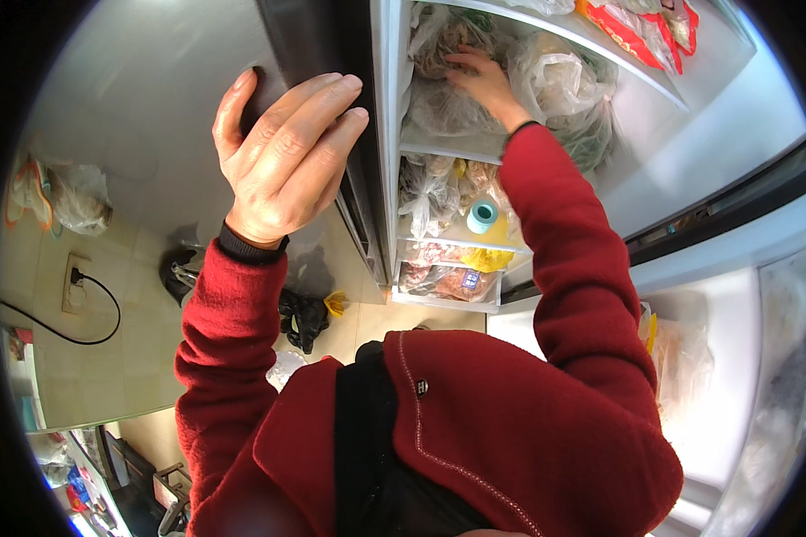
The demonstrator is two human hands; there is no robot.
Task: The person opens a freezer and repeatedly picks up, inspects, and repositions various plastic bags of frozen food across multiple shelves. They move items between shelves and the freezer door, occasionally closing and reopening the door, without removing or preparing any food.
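Note:
My left hand (289, 148) is raised in front of the grey refrigerator door (154, 80) at the left, its fingers loosely bent and the thumb apart. Nothing shows in it; whether it touches the door's dark edge I cannot tell. Inside the open refrigerator, my right hand (485, 84) reaches onto a shelf at the top, fingers spread against a clear plastic bag (446, 40) with darkish contents. Just right of that hand sits a knotted plastic bag (557, 80) with green leaves showing through. Another thin, crumpled bag (450, 111) lies below the fingers.
Lower down are knotted bags (430, 201), a turquoise cup-like container (482, 215), a yellow bag (487, 258) and a drawer (446, 305) of packed food. Red packages (635, 37) fill an upper shelf. An open door (705, 376) stands right; a plugged-in cord (107, 322) hangs left.

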